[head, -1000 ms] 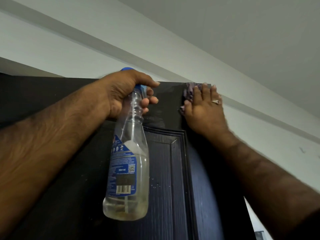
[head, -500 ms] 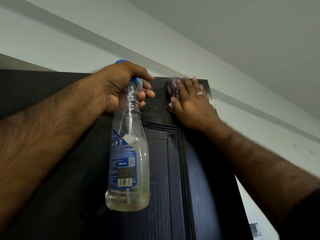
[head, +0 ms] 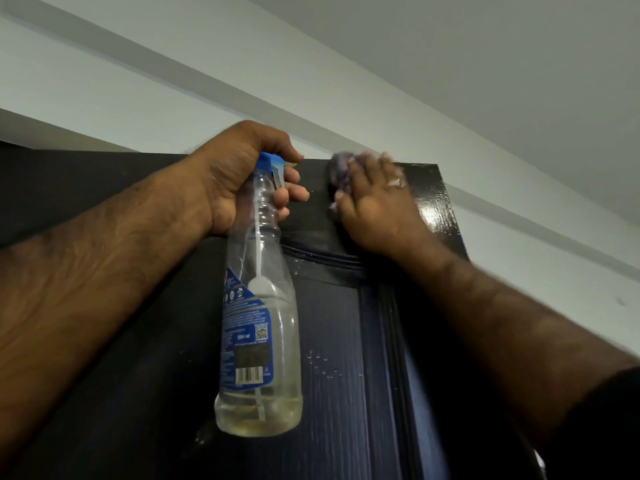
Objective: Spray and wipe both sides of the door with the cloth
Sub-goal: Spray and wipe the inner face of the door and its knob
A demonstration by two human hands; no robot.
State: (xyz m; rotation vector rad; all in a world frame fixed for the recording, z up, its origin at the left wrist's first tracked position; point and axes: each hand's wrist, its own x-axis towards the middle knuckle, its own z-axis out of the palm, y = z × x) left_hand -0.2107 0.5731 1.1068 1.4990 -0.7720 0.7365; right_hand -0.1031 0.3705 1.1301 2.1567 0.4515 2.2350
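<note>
Step in hand: wiping the top rail of the door [head: 349, 393], on the face turned to the camera; judged an early pass, since only this one side shows
Door: dark, wood-grained, with a raised panel moulding; top edge close under the pale wall [head: 104, 81] and ceiling [head: 485, 46]
Right hand [head: 375, 206]: laid flat on the top rail near the upper right corner, fingers straight and spread, pressing the cloth against the door; blurred
Cloth [head: 339, 168]: purple, bunched beneath the fingers, showing only at their tips and left side, touching the door just below its top edge
Left hand [head: 239, 183]: curled tight round the neck of the spray bottle, thumb over the top, a finger by the trigger; squeezing or not, cannot tell
Spray bottle [head: 258, 327]: clear plastic, blue nozzle and label, hanging upright from the grip just in front of the door, left of the wiping hand; only a little yellowish liquid at the bottom
Wet traces: glossy sheen on the corner right of the wiping hand; small droplets [head: 322, 365] on the panel below, unwiped
Next move, as judged: carry the cloth along the rail and down over the droplets, keeping firm flat pressure
Care needed: bottle held clear of the cloth's path; nozzle aimed at the door before any fresh spray
Left to do: lower part of this face, then the hidden side
</note>
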